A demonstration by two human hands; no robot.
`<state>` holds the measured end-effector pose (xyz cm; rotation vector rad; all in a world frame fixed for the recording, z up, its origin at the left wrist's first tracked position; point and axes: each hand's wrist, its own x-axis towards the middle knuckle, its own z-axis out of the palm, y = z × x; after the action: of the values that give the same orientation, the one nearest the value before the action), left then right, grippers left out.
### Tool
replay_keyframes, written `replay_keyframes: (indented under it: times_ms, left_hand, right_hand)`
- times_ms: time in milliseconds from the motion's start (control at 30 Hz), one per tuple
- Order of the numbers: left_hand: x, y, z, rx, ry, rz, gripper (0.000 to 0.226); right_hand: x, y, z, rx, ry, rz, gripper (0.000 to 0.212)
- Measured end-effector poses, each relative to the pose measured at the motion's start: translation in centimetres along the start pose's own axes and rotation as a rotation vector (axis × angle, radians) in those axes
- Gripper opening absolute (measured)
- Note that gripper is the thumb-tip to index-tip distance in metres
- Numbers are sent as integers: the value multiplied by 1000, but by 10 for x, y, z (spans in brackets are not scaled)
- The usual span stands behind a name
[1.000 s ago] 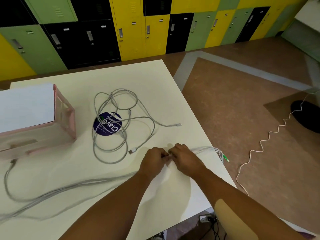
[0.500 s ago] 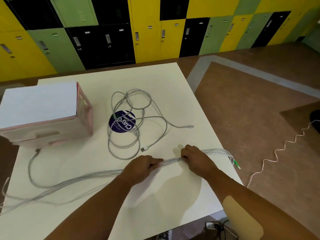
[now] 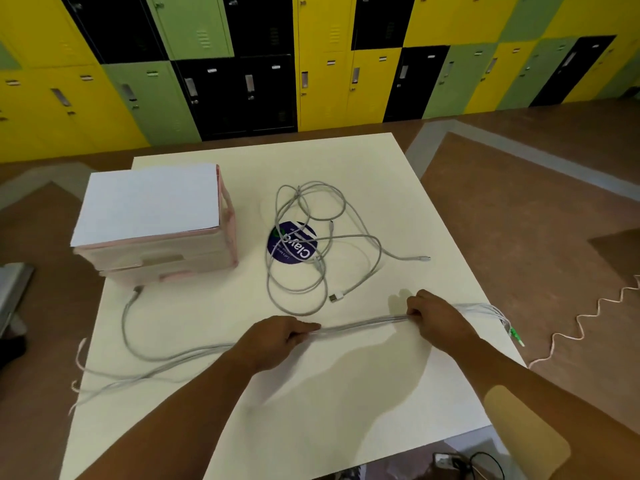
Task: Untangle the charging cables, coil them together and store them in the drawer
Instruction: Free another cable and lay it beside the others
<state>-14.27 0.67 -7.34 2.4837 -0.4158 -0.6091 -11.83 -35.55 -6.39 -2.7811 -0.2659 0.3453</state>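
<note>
Cable bundle (image 3: 363, 324): thin grey cords, straight, taut

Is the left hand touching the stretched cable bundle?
Touching. In the head view the left hand grips the cable bundle, fingers curled round it.

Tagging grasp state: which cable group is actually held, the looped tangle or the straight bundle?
The straight bundle, stretched between the left hand and right hand. The looped tangle lies loose over the blue sticker, touched by neither hand.
</note>
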Motion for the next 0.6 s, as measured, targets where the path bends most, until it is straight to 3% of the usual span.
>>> replay_keyframes:
  times_ms: [133, 267, 367, 433, 533, 600]
  left_hand:
    - [-16, -29, -13, -16, 54, -34, 32]
    - [-26, -41, -11, -53, 106, -28, 31]
    - [-25, -40, -5, -62, 142, -25, 30]
    - [-25, -43, -5, -53, 140, -21, 31]
    - [-25, -43, -4, -48, 166, -2, 30]
    - [-25, -43, -3, -68, 180, 1, 28]
  right_hand:
    - [3, -4, 1, -42, 22, 96, 20]
    - [11, -21, 3, -240, -68, 160, 8]
    - [12, -54, 2, -424, -152, 232, 20]
    - [14, -90, 6, -459, -115, 208, 26]
    - [20, -150, 25, -95, -21, -14, 32]
    - [23, -189, 41, 72, -108, -174, 29]
